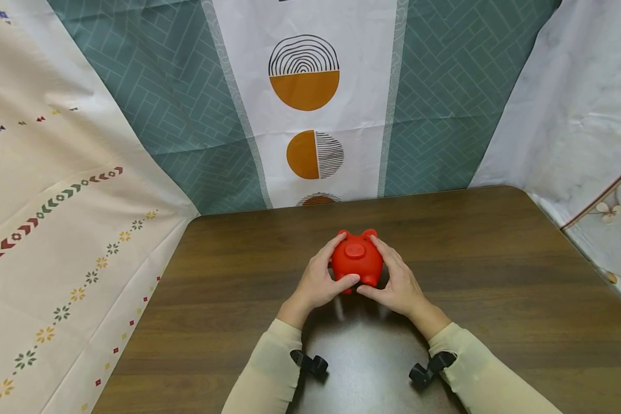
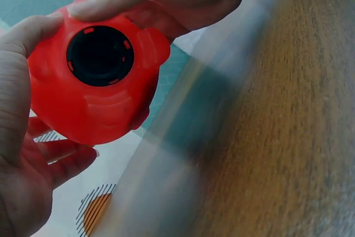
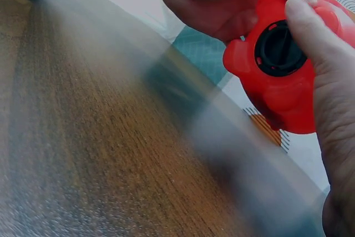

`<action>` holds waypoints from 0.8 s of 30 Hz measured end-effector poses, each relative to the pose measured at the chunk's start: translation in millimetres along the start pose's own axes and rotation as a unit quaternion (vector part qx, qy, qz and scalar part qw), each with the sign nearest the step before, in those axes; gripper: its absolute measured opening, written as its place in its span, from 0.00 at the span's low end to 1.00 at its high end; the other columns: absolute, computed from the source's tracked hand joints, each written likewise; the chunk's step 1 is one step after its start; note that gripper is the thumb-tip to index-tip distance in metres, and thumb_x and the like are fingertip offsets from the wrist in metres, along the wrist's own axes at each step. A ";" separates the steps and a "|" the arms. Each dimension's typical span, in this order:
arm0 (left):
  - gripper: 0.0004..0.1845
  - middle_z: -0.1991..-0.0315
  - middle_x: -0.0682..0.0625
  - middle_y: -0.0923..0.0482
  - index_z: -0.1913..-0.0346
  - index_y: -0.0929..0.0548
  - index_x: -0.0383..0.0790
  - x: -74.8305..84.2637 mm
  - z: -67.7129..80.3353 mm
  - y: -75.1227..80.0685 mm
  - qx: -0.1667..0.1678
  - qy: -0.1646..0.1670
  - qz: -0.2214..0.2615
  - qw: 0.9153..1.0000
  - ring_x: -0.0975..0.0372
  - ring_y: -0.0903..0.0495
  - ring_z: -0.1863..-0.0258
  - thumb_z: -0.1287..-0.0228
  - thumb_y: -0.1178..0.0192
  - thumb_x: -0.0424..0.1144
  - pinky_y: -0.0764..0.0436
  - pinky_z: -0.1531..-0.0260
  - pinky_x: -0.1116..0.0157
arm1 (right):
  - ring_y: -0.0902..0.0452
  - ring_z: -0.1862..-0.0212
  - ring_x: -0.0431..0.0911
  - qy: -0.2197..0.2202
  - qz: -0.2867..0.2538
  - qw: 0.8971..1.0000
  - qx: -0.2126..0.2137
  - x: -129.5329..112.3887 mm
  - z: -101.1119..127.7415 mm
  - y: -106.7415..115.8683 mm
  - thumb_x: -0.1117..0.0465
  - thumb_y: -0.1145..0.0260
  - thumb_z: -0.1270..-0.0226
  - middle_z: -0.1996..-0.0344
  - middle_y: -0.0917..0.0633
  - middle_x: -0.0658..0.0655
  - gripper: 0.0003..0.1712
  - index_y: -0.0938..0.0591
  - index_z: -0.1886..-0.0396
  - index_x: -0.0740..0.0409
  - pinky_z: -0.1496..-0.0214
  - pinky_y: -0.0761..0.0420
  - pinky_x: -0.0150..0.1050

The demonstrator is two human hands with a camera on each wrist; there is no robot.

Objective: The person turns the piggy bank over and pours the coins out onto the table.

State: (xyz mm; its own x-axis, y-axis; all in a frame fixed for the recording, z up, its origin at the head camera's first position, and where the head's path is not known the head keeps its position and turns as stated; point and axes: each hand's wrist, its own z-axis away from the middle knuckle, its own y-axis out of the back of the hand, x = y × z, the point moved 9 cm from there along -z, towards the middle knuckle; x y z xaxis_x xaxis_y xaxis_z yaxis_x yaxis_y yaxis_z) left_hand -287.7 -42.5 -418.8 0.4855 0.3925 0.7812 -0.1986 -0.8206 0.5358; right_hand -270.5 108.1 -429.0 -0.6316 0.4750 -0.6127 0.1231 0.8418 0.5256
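Risk: the piggy bank [image 1: 357,259] is smooth plastic, so a loose grip could let it slip onto the counter [image 1: 497,276]. Left hand [image 1: 318,282] and right hand [image 1: 401,284] cup it from either side, fingers curled round it, above the counter's middle, black plug [image 2: 100,55] facing the wrists.

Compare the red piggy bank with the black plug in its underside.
The red piggy bank is bright red, round and bulging; the black plug is black, a flat disc set into it. The piggy bank is far larger; the plug covers only part of its underside. The left hand and right hand grip the bank, not the plug. Both look like plastic.
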 end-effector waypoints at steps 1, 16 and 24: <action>0.43 0.37 0.55 0.31 0.26 0.43 0.56 -0.2 0.0 0.3 0.001 0.000 -0.001 1.000 0.61 0.27 0.45 0.44 0.34 0.52 0.20 0.51 0.61 | 0.34 0.36 0.54 0.001 0.002 1.000 0.002 -0.3 0.0 0.0 0.50 0.20 0.57 0.34 0.30 0.57 0.59 0.41 0.25 0.48 0.44 0.26 0.59; 0.42 0.40 0.57 0.28 0.28 0.39 0.57 -0.1 -1.0 4.1 0.007 0.001 -0.009 1.000 0.63 0.26 0.48 0.46 0.33 0.53 0.19 0.55 0.64 | 0.27 0.42 0.52 0.021 0.005 1.000 0.015 0.1 1.0 0.4 0.56 0.19 0.57 0.36 0.27 0.57 0.57 0.39 0.26 0.49 0.49 0.20 0.52; 0.48 0.38 0.57 0.31 0.28 0.39 0.58 5.2 -1.3 4.6 0.011 -0.024 -0.024 0.999 0.63 0.28 0.45 0.52 0.27 0.55 0.20 0.54 0.64 | 0.25 0.45 0.52 0.020 0.001 0.999 0.025 -0.7 1.3 2.5 0.52 0.20 0.55 0.38 0.26 0.58 0.56 0.38 0.27 0.52 0.51 0.19 0.50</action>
State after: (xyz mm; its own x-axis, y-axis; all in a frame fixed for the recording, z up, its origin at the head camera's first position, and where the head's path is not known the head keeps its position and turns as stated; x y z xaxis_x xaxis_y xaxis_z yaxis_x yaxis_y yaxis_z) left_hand -287.3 -43.7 -411.8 0.5348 0.4122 0.7376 -0.1554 -0.8101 0.5654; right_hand -268.7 110.2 -428.1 -0.6616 0.4664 -0.5872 0.1616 0.8533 0.4957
